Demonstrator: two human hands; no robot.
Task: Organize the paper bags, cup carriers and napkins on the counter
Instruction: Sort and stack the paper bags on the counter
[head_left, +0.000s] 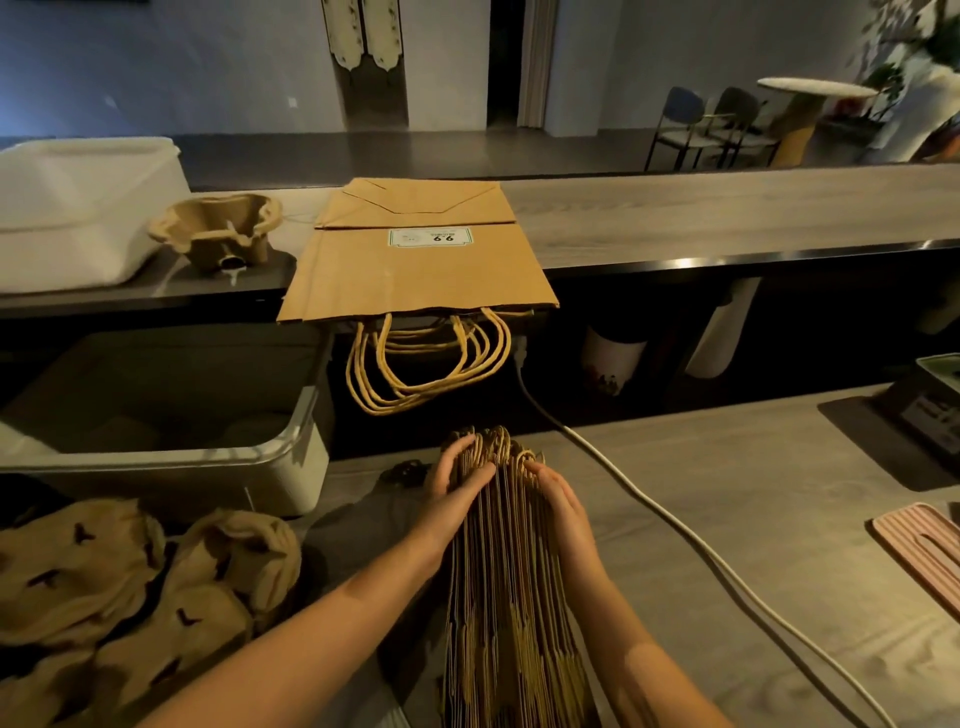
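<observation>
A bundle of folded kraft paper bags (511, 582) stands on edge on the lower bench (737, 467), nearer the wearer than the flat pile of labelled kraft bags (415, 270) and below it. The left grip (457, 486) and the right grip (560, 501) clasp the bundle from either side. The fingers of both curl over its far end, where the twisted-paper handles (498, 441) bunch together.

The bundle is many thin sheets packed loosely, so it probably weighs a fair amount as a whole but has little stiffness across its thickness. Single bags would likely fan out or slide past each other if the squeeze slackens. Kraft paper has some friction, which helps, but the edges crease easily. The safest hold looks like flat pressure on the two broad outer faces, low and near the middle, not a lift by the handles, which are soft cord and would let the bags splay.

Left of the flat pile sits a moulded-pulp cup carrier (215, 231). Right of it and nearer, a white cable (675, 530) runs just beside the bundle and could snag it.
</observation>
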